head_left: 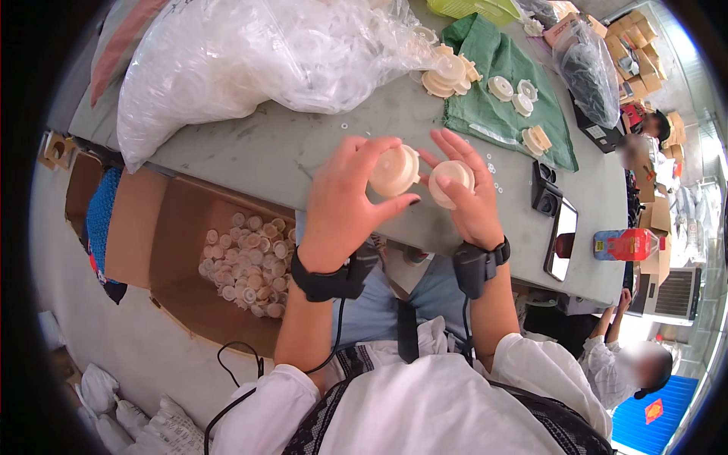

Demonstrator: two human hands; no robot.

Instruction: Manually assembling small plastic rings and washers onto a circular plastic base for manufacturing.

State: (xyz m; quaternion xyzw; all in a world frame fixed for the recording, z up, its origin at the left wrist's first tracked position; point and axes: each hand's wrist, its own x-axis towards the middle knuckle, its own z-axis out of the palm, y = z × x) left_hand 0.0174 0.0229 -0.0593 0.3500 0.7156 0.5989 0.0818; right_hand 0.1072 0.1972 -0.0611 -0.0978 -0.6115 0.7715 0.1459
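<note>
My left hand (340, 203) grips a cream round plastic cap (393, 171) with small side tabs, thumb below it and fingers at its upper left. In my right hand (479, 201) is a second round cap (447, 182), pressed under the thumb while the other fingers stretch up behind it. The two caps are close side by side above the grey table's front edge. Beyond them, a pile of similar cream caps (449, 73) lies by a green cloth (485, 114). White round caps (522, 105) and a small cream stack (536, 140) rest on that cloth.
A large clear bag of translucent parts (250, 61) covers the table's back left. Below the table on the left, an open cardboard box (174, 227) holds many caps (250, 265). To the right are a black case (546, 189), a phone (562, 239) and a red-labelled bottle (628, 245). Other people sit farther right.
</note>
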